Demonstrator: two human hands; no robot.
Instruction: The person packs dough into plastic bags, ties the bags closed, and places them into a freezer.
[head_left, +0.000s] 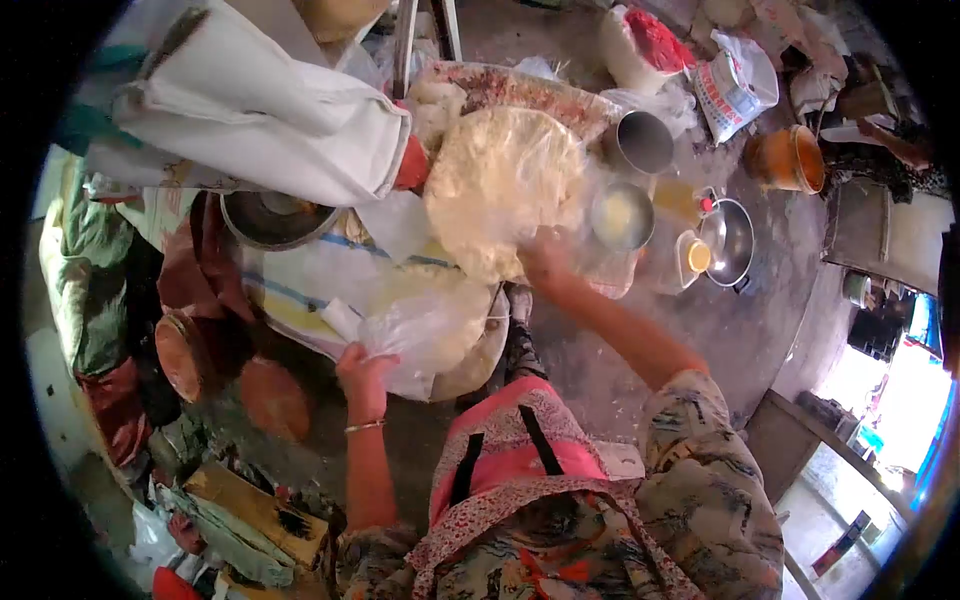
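My left hand (366,378) is closed on the edge of a clear plastic bag (415,345), which lies over a pale, plastic-covered container at the lower left of the work area. My right hand (545,258) reaches to the lower right edge of a big round heap of pale crumbly material (505,180). Motion blurs its fingers, so their pose cannot be made out. Just right of that hand is a metal bowl (622,216) with something yellowish inside. A white roll-like piece (342,318) rests beside the bag.
A grey metal pot (640,142), a shiny wok (727,242), a yellow-capped jug (696,256) and an orange bucket (786,160) stand to the right. White sacking (270,110) hangs at upper left above a dark pan (275,220). At the far right, a co-worker's hand (895,143) shows.
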